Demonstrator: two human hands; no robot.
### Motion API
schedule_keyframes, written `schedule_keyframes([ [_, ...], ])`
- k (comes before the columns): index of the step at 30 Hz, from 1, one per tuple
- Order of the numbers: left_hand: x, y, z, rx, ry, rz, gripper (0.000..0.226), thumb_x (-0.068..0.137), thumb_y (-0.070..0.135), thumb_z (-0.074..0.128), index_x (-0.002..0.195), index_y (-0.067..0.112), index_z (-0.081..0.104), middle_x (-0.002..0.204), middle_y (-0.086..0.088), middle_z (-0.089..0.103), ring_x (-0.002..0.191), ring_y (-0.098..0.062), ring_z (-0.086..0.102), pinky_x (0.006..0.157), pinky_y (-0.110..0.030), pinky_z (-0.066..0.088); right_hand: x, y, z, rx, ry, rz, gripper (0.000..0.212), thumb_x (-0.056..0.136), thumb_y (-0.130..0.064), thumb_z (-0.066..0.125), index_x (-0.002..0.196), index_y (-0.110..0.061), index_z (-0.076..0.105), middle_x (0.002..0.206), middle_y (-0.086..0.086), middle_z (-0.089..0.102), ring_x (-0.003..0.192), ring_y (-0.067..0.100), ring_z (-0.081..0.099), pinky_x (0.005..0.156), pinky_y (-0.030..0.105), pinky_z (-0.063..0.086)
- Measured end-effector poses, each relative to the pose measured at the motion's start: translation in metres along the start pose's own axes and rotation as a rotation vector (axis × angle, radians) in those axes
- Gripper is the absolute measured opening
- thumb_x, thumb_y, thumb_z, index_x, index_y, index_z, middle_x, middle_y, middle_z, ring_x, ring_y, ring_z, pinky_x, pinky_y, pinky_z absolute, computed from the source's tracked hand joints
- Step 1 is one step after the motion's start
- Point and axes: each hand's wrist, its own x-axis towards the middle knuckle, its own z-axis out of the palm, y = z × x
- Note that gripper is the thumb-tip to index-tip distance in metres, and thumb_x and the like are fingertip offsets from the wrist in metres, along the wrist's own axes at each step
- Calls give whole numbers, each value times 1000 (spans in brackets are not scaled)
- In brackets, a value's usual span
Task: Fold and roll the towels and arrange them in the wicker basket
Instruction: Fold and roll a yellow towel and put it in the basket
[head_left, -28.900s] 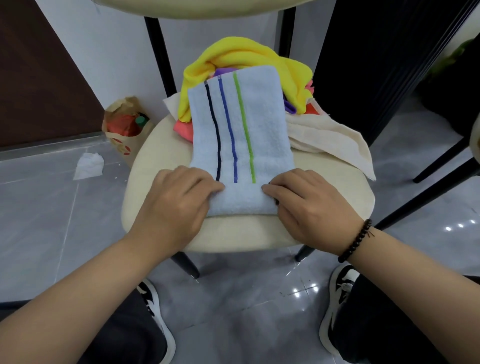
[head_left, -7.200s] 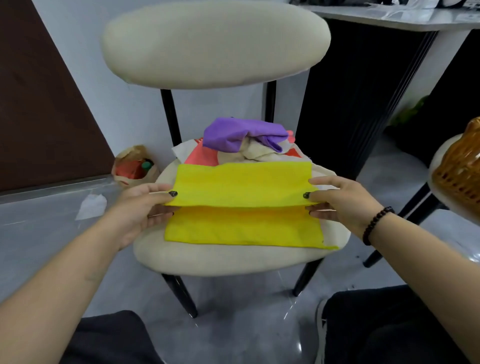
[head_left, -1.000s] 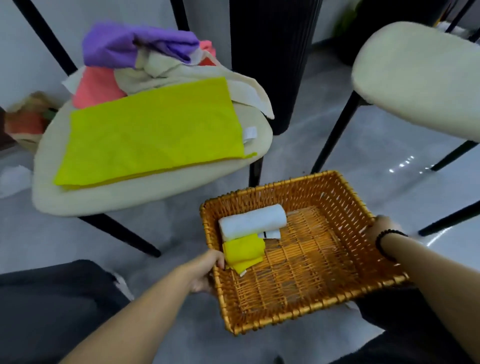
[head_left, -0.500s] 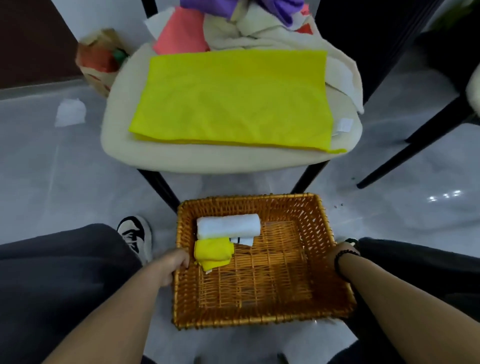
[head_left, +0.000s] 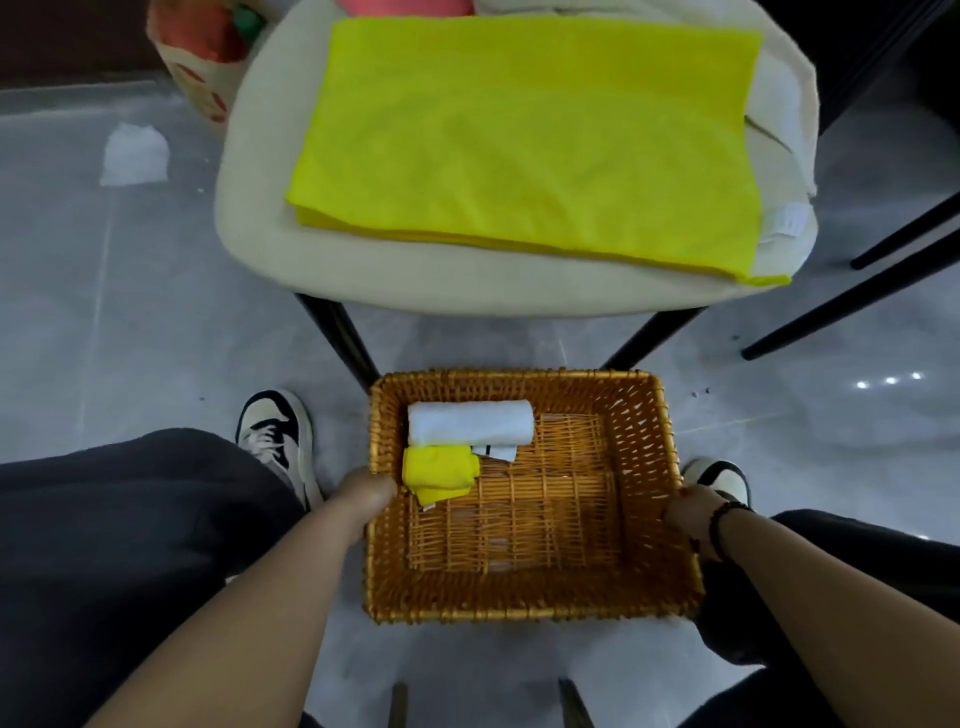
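Here, low between the knees, over the grey floor (head_left: 130, 322). Largest thing in view is the cream chair seat (head_left: 363, 280), and on it lies the folded yellow towel (head_left: 519, 135), flat, doubled once, its near edge set just back from the seat's front edge. More cloth behind it, cream (head_left: 779, 104) and a bit of pink (head_left: 405, 6); most of that pile is cut off by the top of the view.

Wicker basket (head_left: 530, 597) sits level in front of the chair, between the person's shoes. Whether it rests on the floor or hangs in the hands, cannot tell. Left hand (head_left: 366, 493) grips the left rim, fingers over the edge and out of sight. Right hand (head_left: 693, 514) holds the right rim, beaded bracelet (head_left: 724, 525) at the wrist; its fingers are hidden too.

Inside, far-left corner: white rolled towel (head_left: 470, 422) lying crosswise against the far wall, and a smaller yellow roll (head_left: 439, 470) touching its near side, loose tail poking out. Rest of the basket floor bare weave.

Judged step: positioning the basket close to the work. To do it well:
- keep it level so the two rolls do not slide or unwind;
- set it where the chair seat stays reachable;
- leave the free space on the right and near side open for later rolls;
- tuck the yellow roll's tail under once the hands are free.

Task looks early: two rolls in, one towel folded, several untouched.
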Motion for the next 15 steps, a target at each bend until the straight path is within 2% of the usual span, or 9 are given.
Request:
schedule_keyframes([
  [2,4,8,2,182,0,64,15,87,14,50,83,7,64,88,-17,66,82,-32,64,72,-35,54,-7,-10,-10,-86,-69,-35,31,97,-14,50,69,-18,39,71,-4,37,60,4,33,52,11,32],
  [4,4,19,-2,476,-14,124,17,88,22,50,83,11,62,92,-12,65,78,-24,61,62,-27,49,-16,-20,-19,-249,-120,-79,27,101,-17,41,74,-15,45,75,-3,44,62,5,40,47,10,30],
  [6,12,31,-3,773,-16,195,25,86,31,49,97,14,64,104,-9,65,81,-20,59,63,-25,44,-30,-36,-33,-498,-169,-134,24,100,-19,38,102,-9,59,96,-1,59,77,9,53,57,11,36],
  [7,13,39,-5,880,-10,222,32,84,35,48,104,16,64,108,-7,65,84,-20,60,68,-25,46,-37,-43,-40,-582,-174,-181,28,99,-21,39,113,-9,60,106,-1,61,80,11,52,63,14,38],
  [8,11,48,-8,955,-20,251,38,82,38,47,109,17,65,110,-6,66,88,-20,61,73,-27,50,-42,-49,-47,-614,-161,-226,30,98,-22,40,117,-10,60,112,-1,62,80,11,50,66,17,39],
  [10,-1,69,-12,1041,-23,320,43,81,41,45,110,16,66,110,-5,67,92,-22,64,82,-30,54,-70,-66,-71,-668,-51,-336,28,99,-25,39,112,-9,59,104,-3,60,81,12,49,70,19,42],
  [11,-13,82,-15,1041,0,362,41,82,41,45,106,16,66,109,-5,68,91,-22,64,83,-31,55,-87,-74,-84,-653,-8,-390,30,100,-28,38,110,-9,58,104,0,60,85,13,54,75,21,46],
  [13,-49,106,-22,1033,26,449,30,85,35,46,89,12,64,98,-6,68,83,-20,62,75,-29,53,-120,-86,-108,-605,41,-491,42,99,-35,38,126,-8,57,123,7,60,109,21,58,93,32,49],
  [15,-86,127,-28,1007,25,527,24,88,23,48,67,11,50,76,-6,57,70,-19,51,62,-30,39,-153,-90,-128,-507,66,-580,49,98,-39,42,136,-9,50,132,9,56,114,23,57,95,36,48],
])
